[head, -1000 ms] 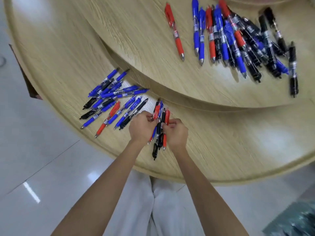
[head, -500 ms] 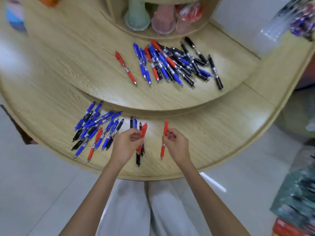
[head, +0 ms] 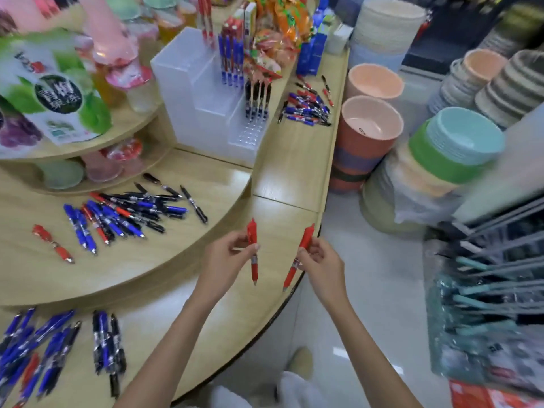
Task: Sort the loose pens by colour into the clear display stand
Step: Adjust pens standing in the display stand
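My left hand point(head: 225, 254) pinches one red pen point(head: 252, 237) upright above the lower wooden shelf. My right hand point(head: 319, 256) pinches a second red pen point(head: 306, 238), tilted, over the shelf's right edge. The clear stepped display stand point(head: 203, 95) sits further back, holding red pens on its top step, blue pens on the middle step and black pens on the lowest step. Loose mixed pens lie in a pile on the middle shelf point(head: 129, 213), in another on the lower shelf at bottom left point(head: 44, 346), and in a third right of the stand point(head: 306, 108).
A single red pen point(head: 53, 244) lies apart on the middle shelf. Stacked plastic bins point(head: 368, 128) and basins point(head: 459, 145) stand on the floor to the right. Jelly cups and snack packs fill the upper shelves. A rack of utensils point(head: 494, 278) sits at far right.
My left hand left the bundle of pens on the lower shelf and now holds a single red pen. Both hands rose and moved right as my view swung toward the stand.
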